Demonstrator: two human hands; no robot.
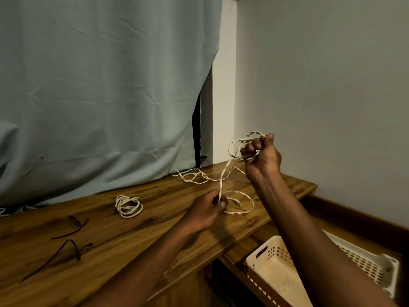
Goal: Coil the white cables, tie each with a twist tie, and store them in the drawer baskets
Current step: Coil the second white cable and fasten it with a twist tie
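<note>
My right hand (262, 157) is raised above the wooden tabletop (124, 238) and shut on several loops of a white twisted cable (223, 177). The cable runs down to my left hand (208, 210), which pinches the strand just above the table. The rest of it trails loose across the back of the table. A second white cable (129, 206) lies coiled to the left of my hands. Two dark twist ties (74, 228) (66, 251) rest near the table's front left.
A cream perforated basket (272, 265) sits in the open wooden drawer (345, 214) at the lower right, partly hidden by my right forearm. A grey-green curtain (99, 96) hangs behind the table. A plain wall (321, 85) stands at the right.
</note>
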